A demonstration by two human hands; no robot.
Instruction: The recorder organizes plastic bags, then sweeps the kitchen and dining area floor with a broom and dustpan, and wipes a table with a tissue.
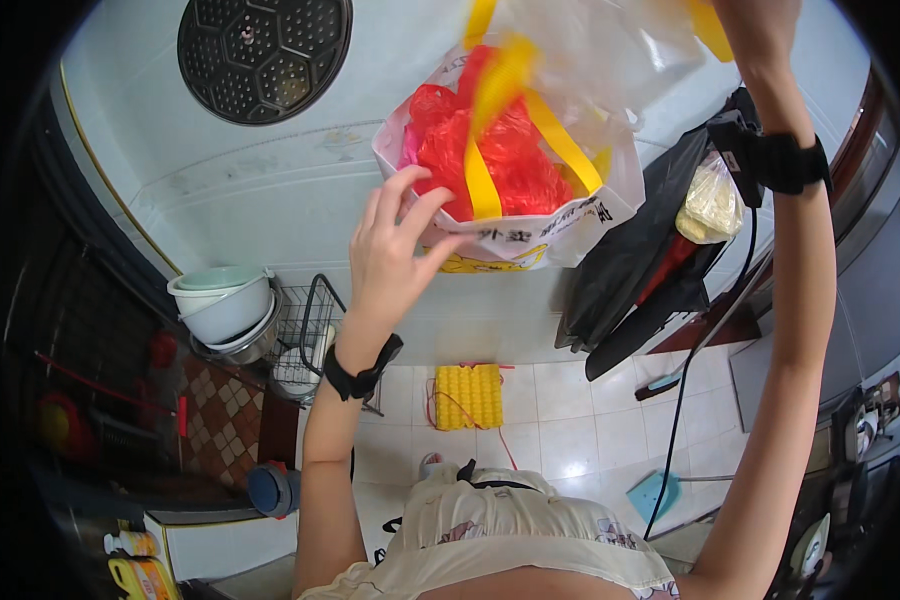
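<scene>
In front of me on the tiled wall hangs a white bag (589, 232) with yellow straps (484, 184) and printed writing. Crumpled red plastic bags (487, 157) fill it. My left hand (394, 240) is at the bag's left rim, fingers spread and apart; whether they touch the rim is hard to tell. A translucent plastic bag (622, 52) hangs behind and above. My right hand (761, 30) is raised at the top right beside a yellow strip (712, 30). Its fingers are cut off by the picture's edge, so its grip is hidden. One yellow strap end is blurred.
A black perforated disc (265, 60) hangs at upper left. Stacked basins (225, 304) and a wire rack (300, 307) stand at left. Black bags (630, 247) hang at right. On the floor lie a yellow egg tray (469, 396) and a blue dustpan (654, 495). A black cable (679, 435) runs down.
</scene>
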